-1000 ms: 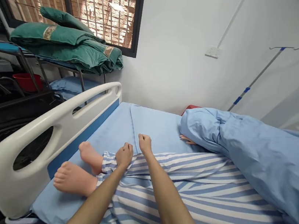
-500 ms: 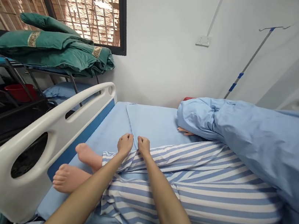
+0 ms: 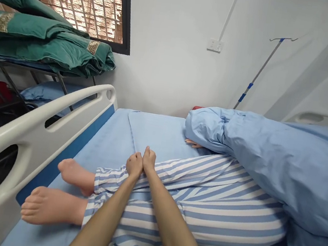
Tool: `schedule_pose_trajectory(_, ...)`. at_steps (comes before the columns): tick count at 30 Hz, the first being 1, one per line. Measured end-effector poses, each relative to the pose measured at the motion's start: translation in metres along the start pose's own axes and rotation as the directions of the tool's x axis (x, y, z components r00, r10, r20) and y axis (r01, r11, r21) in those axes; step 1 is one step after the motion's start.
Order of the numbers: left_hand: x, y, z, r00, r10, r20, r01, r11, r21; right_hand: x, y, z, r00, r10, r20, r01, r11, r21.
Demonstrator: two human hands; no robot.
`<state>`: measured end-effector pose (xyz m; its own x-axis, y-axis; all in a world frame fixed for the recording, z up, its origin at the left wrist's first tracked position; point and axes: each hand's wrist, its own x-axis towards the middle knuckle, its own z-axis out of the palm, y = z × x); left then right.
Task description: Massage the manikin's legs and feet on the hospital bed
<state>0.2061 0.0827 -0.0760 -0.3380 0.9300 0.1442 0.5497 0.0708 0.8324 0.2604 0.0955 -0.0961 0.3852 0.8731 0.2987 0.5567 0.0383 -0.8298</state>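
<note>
So we've got both fists lined up side by side: our left hand and right hand have their fingers curled in, wrists about touching. They're over the lower part of the far leg of these blue-and-white striped pajama trousers. Honestly, we can't tell if any cloth is pinched in there, or how firmly they touch it. The trousers are on a manikin stretched out along the bed, its bare feet pointing at the white footboard on the left. Light blue sheet underneath. A bunched blue quilt covers the hip end, with the manikin's fingers poking out from its edge. IV pole stands by the wall, green folded bedding near the window.
</note>
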Motion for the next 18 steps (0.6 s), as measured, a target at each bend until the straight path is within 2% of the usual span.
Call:
schedule_pose_trajectory(2, -0.004, -0.016, 0.004, 0.996, 0.069, 0.055, -0.077, 0.985, 0.153, -0.002, 0.000, -0.001, 1.000, -0.025, 0.014, 0.025, 1.000, -0.016)
schedule_pose_trajectory(5, -0.003, -0.025, 0.003, 0.981, 0.134, 0.139, -0.166, 0.953, 0.253, -0.004, -0.002, -0.001, 0.997, -0.073, 0.033, 0.075, 0.995, -0.058)
schedule_pose_trajectory(12, -0.001, -0.024, 0.002, 0.982, 0.126, 0.138, -0.168, 0.920, 0.355, -0.011, -0.006, -0.005, 0.992, -0.080, 0.099, 0.097, 0.978, -0.186)
schedule_pose_trajectory(15, -0.003, -0.022, 0.001, 0.982, 0.121, 0.144, -0.167, 0.914, 0.370, -0.009, -0.010, -0.017, 0.971, -0.110, 0.212, 0.172, 0.938, -0.302)
schedule_pose_trajectory(18, -0.006, -0.019, -0.001, 0.974, 0.134, 0.181, -0.196, 0.901, 0.388, 0.005, -0.020, -0.036, 0.940, -0.152, 0.307, 0.258, 0.903, -0.343)
